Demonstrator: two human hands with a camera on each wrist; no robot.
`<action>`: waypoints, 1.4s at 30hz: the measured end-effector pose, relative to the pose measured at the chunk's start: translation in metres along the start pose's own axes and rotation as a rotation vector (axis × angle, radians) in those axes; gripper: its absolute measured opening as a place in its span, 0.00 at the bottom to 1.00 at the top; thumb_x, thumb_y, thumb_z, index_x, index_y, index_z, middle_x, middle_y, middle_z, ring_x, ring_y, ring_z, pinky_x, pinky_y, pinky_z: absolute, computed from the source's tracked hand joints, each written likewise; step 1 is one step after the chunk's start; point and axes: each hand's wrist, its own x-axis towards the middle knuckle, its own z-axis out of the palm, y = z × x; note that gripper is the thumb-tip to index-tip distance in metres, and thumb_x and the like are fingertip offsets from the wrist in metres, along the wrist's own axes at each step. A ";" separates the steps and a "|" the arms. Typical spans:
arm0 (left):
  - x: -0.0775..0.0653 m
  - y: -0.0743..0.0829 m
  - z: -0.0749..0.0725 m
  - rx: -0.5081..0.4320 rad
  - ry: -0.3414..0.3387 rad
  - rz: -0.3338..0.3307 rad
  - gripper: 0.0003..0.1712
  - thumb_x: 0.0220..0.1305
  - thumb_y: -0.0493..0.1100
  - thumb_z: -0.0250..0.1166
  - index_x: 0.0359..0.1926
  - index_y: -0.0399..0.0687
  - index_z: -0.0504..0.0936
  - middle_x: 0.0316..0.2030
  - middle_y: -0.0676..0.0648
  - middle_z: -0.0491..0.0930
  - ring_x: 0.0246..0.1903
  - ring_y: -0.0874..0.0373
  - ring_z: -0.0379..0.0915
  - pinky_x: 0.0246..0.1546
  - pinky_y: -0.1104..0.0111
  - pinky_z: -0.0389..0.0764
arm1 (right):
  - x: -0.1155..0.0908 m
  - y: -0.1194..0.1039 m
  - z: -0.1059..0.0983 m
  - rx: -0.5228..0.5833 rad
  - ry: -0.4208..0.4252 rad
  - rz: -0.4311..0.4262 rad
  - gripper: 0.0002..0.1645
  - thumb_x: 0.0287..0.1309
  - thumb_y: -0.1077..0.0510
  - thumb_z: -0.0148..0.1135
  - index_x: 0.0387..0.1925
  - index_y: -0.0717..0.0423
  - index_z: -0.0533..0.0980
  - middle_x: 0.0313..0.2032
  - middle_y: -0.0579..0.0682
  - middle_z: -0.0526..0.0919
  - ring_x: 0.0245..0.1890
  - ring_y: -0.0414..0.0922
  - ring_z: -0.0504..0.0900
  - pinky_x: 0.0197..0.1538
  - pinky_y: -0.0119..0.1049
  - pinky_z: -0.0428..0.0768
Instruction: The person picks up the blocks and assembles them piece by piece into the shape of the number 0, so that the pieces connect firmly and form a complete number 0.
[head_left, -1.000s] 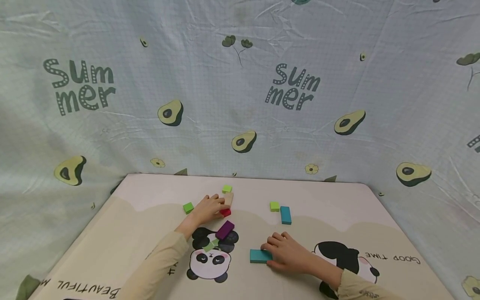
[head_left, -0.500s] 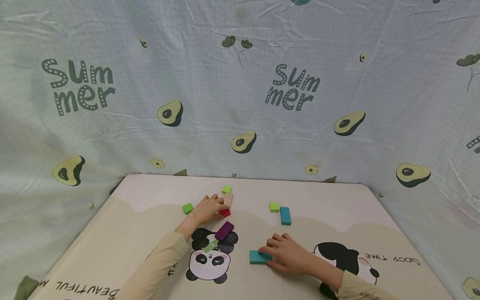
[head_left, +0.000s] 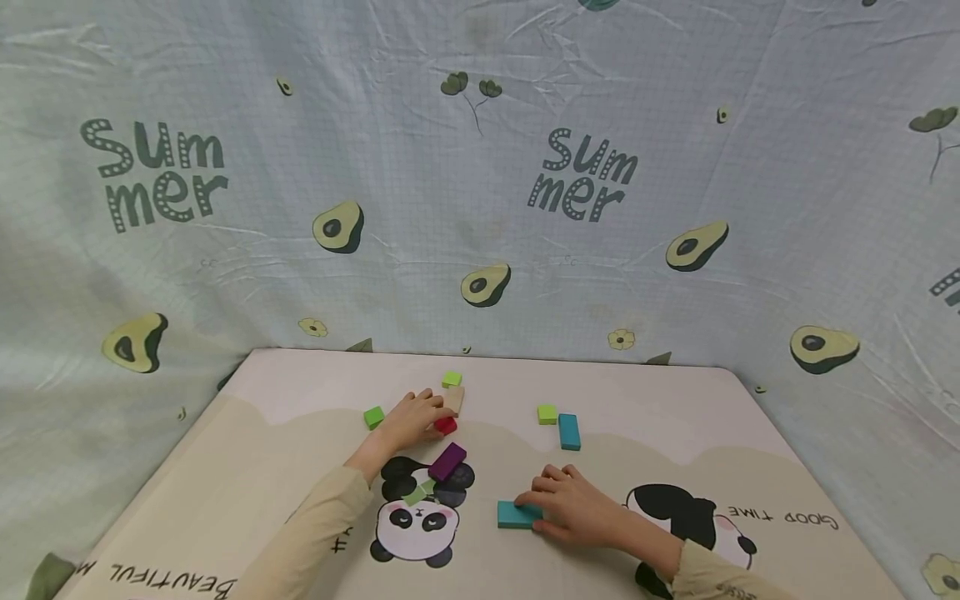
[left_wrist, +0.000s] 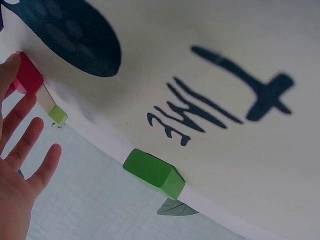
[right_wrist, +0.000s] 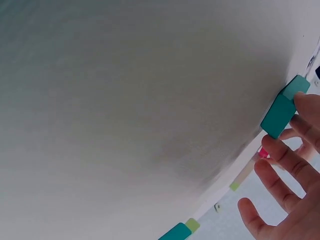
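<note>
My left hand (head_left: pixel 409 422) pinches a small red block (head_left: pixel 446 426) between thumb and index finger, its other fingers spread in the left wrist view. Touching the far side of the red block is a beige block (head_left: pixel 455 402), with a lime green block (head_left: pixel 452 379) at its far end. Closer to me lies a purple block (head_left: pixel 447 462). My right hand (head_left: pixel 573 504) holds a teal block (head_left: pixel 513 515) lying flat on the table; in the right wrist view the thumb and index finger (right_wrist: pixel 285 155) are at its sides.
Left of my left hand sits a green block (head_left: pixel 374 417). Farther back on the right, another lime block (head_left: pixel 547 414) stands beside a second teal block (head_left: pixel 569 432). The table (head_left: pixel 300 450) has printed animals and lettering; a patterned curtain (head_left: pixel 420 167) hangs behind it.
The right index finger has slid slightly left over the teal block. The red block has shifted a little left with my left hand. Otherwise the view only drifts slightly.
</note>
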 end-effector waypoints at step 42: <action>-0.021 0.052 -0.030 0.110 0.062 0.217 0.18 0.48 0.56 0.65 0.41 0.56 0.78 0.37 0.53 0.76 0.42 0.58 0.68 0.41 0.65 0.73 | 0.004 -0.001 -0.002 0.029 -0.028 0.022 0.18 0.55 0.45 0.56 0.49 0.37 0.73 0.37 0.38 0.76 0.40 0.36 0.66 0.40 0.36 0.66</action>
